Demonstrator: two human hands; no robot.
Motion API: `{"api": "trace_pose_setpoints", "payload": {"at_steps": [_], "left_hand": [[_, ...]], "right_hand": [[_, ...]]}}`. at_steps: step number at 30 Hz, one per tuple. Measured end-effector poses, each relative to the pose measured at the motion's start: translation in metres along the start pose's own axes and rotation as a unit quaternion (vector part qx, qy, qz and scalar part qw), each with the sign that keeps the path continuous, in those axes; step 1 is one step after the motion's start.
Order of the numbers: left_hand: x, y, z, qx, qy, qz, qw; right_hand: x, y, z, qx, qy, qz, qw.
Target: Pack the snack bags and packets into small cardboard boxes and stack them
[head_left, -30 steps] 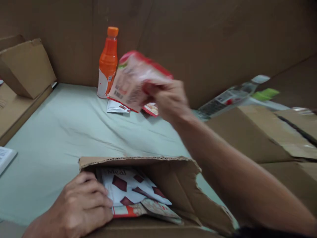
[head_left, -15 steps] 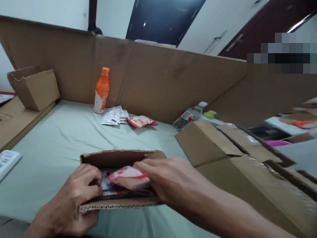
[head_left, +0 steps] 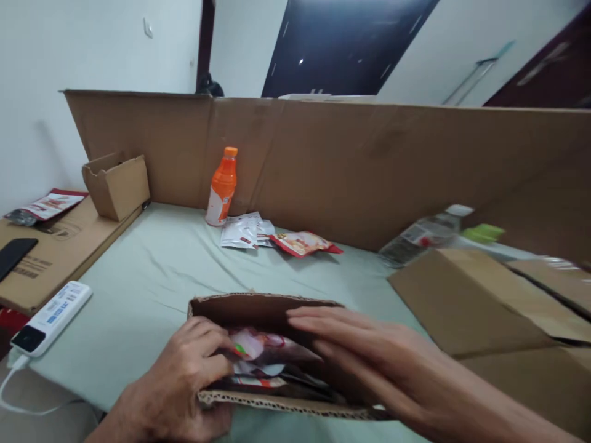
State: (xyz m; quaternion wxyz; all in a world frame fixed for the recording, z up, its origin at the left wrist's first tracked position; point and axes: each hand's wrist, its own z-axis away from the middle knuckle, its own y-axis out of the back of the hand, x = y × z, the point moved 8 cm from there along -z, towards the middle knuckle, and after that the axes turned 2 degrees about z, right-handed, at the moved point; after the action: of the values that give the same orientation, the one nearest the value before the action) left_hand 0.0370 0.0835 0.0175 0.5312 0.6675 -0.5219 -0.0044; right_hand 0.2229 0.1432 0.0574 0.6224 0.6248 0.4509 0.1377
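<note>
A small open cardboard box is in front of me on the pale green cloth, with several snack packets lying inside, one of them pink and white. My left hand is wrapped round the box's left end, fingers reaching over the rim and touching the packets. Fingers straight and close together, my right hand lies across the box's right end and holds no packet. It covers that end from sight.
Beyond the box are an orange bottle, white sachets and a red snack packet. A clear bottle leans behind cardboard boxes on the right. At left are a power bank with a cable and a small carton.
The pink packet has left my right hand and now lies in the box. My right fingers have straightened over the right end. The view has swung left.
</note>
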Motion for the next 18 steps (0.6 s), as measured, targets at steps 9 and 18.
{"api": "trace_pose_setpoints", "payload": {"at_steps": [9,18], "left_hand": [[-0.033,0.021,0.064,0.139,0.160,-0.042,0.976],[-0.073,-0.008,0.087,0.199,0.399,0.130,0.886]], "right_hand": [[0.069,-0.009,0.105,0.106,-0.123,-0.141,0.977],[0.095,-0.074,0.022,0.087,-0.083,-0.344,0.931]]}}
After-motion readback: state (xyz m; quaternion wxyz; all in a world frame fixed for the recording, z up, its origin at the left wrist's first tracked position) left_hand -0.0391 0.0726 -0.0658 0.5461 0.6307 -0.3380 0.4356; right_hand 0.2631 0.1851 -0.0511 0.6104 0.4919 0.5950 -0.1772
